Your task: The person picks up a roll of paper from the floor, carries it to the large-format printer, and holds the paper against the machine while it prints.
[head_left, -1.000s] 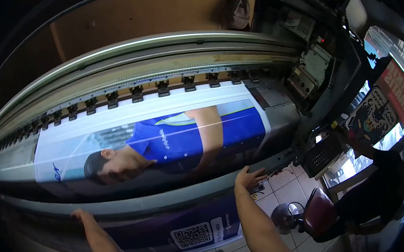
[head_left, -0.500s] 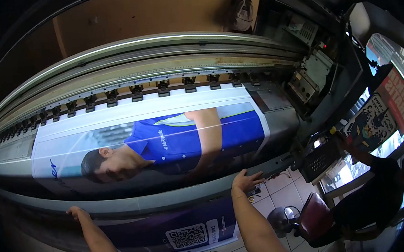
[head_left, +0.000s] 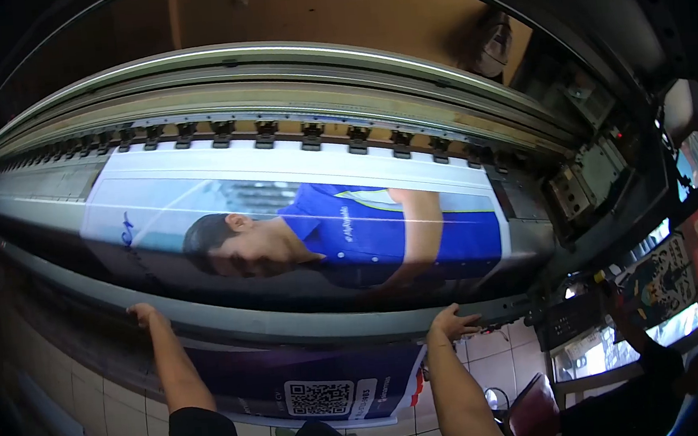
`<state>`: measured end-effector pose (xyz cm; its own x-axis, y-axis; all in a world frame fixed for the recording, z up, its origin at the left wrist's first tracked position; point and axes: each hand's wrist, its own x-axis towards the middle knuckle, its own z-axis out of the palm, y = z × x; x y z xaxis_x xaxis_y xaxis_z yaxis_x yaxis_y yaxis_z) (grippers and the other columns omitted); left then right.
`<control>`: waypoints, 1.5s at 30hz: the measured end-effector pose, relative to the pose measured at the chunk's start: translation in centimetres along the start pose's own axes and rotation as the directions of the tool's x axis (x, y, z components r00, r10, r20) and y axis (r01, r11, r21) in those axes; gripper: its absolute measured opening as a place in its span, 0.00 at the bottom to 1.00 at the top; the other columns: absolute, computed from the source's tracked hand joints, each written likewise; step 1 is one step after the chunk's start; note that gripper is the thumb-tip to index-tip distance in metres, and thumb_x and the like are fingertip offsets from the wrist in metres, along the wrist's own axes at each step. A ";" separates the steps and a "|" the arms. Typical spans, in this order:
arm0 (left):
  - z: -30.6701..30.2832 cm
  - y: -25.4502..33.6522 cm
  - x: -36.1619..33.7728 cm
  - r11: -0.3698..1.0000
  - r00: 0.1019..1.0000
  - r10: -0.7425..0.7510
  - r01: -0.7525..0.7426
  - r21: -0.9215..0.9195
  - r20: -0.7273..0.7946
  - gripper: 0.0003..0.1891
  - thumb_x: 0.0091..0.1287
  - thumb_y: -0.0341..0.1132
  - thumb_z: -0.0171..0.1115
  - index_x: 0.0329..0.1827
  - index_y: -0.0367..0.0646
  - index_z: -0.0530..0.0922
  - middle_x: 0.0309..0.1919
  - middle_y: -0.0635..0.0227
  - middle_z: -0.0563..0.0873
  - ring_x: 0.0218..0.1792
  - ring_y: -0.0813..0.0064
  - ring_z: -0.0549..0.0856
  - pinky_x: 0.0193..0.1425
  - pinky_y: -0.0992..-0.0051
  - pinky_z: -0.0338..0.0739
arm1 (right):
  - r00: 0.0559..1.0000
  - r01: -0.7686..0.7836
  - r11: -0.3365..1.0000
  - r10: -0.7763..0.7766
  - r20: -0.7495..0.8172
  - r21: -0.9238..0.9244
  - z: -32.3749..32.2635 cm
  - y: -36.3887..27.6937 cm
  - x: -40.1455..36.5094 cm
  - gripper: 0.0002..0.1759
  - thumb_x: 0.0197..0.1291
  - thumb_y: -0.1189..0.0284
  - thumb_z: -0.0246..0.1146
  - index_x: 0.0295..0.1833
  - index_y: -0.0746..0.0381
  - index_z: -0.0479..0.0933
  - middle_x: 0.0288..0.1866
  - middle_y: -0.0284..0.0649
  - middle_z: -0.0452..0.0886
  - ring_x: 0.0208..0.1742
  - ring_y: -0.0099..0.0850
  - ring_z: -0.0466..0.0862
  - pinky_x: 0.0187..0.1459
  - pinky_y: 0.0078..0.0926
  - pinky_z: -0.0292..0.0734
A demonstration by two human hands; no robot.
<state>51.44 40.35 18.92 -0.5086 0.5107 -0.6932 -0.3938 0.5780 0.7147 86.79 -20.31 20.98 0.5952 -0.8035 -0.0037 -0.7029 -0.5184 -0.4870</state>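
A wide-format printer spreads across the view with a printed banner on it. The print shows a person in a blue shirt. A long grey bar runs along the printer's front. My left hand is at the bar's left part, its fingers curled at the front edge. Farther right, my right hand lies against the same bar with its fingers stretched out. Below the bar, between my forearms, hangs a dark purple part of the banner with a QR code.
Several black pinch rollers line up over the white top of the banner. On the right are a control panel, a maroon chair and another person's arm. Floor tiles show below the bar.
My view has turned, so the printer appears shifted right and tilted. Both my hands stay at the bar. The other person now shows lower at the right edge.
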 end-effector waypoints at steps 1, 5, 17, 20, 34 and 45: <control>0.4 -0.5 1.2 1.000 1.000 0.022 -0.022 0.010 0.012 0.48 0.75 0.69 0.36 0.78 0.30 0.63 0.75 0.39 0.69 0.75 0.42 0.70 0.82 0.51 0.59 | 1.000 0.004 1.000 -0.004 0.005 -0.008 0.1 0.1 0.1 0.47 0.69 0.49 0.53 0.85 0.59 0.47 0.86 0.62 0.42 0.73 0.63 0.73 0.65 0.54 0.78; 0.1 -1.2 -0.5 0.956 0.950 0.264 -0.237 0.171 -0.164 0.40 0.79 0.63 0.38 0.80 0.38 0.62 0.78 0.40 0.64 0.76 0.40 0.68 0.81 0.48 0.60 | 1.000 0.018 1.000 -0.018 -0.007 -0.001 1.0 0.4 0.9 0.42 0.74 0.51 0.49 0.86 0.57 0.46 0.86 0.62 0.43 0.72 0.63 0.74 0.64 0.54 0.80; 0.4 -2.5 0.3 0.849 0.876 0.471 -0.418 0.323 -0.106 0.33 0.83 0.53 0.35 0.82 0.40 0.59 0.70 0.34 0.73 0.69 0.33 0.75 0.75 0.43 0.69 | 1.000 0.007 0.990 -0.006 -0.008 0.138 2.1 1.2 1.7 0.39 0.76 0.54 0.47 0.86 0.57 0.46 0.85 0.62 0.41 0.78 0.65 0.64 0.66 0.63 0.75; 0.7 -2.6 1.1 0.833 0.852 0.503 -0.433 0.343 -0.147 0.33 0.83 0.53 0.36 0.81 0.39 0.61 0.68 0.33 0.75 0.68 0.33 0.75 0.73 0.45 0.71 | 0.995 0.050 0.992 -0.039 -0.091 0.119 3.8 1.9 3.0 0.39 0.76 0.53 0.48 0.85 0.59 0.48 0.85 0.65 0.41 0.74 0.69 0.68 0.65 0.66 0.75; -1.1 -1.0 -3.5 0.899 0.957 0.290 -0.275 0.342 0.006 0.44 0.76 0.63 0.45 0.87 0.46 0.45 0.82 0.39 0.54 0.79 0.39 0.62 0.81 0.45 0.61 | 0.996 0.040 0.973 -0.020 -0.091 0.227 4.3 2.3 3.8 0.41 0.74 0.49 0.50 0.84 0.58 0.51 0.83 0.66 0.47 0.74 0.67 0.68 0.67 0.61 0.74; -0.6 -2.5 -2.4 0.622 0.758 0.653 -0.534 0.573 -0.004 0.41 0.75 0.51 0.53 0.85 0.45 0.49 0.82 0.45 0.53 0.77 0.43 0.66 0.75 0.45 0.69 | 0.995 0.058 0.980 -0.041 -0.089 0.193 2.8 0.8 2.1 0.40 0.75 0.53 0.48 0.85 0.59 0.48 0.84 0.67 0.41 0.79 0.67 0.62 0.72 0.59 0.71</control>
<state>53.20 37.22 18.86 -0.6451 0.7619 -0.0582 0.4647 0.4517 0.7616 88.55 -21.61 18.08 0.5864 -0.8045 0.0943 -0.5790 -0.4978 -0.6458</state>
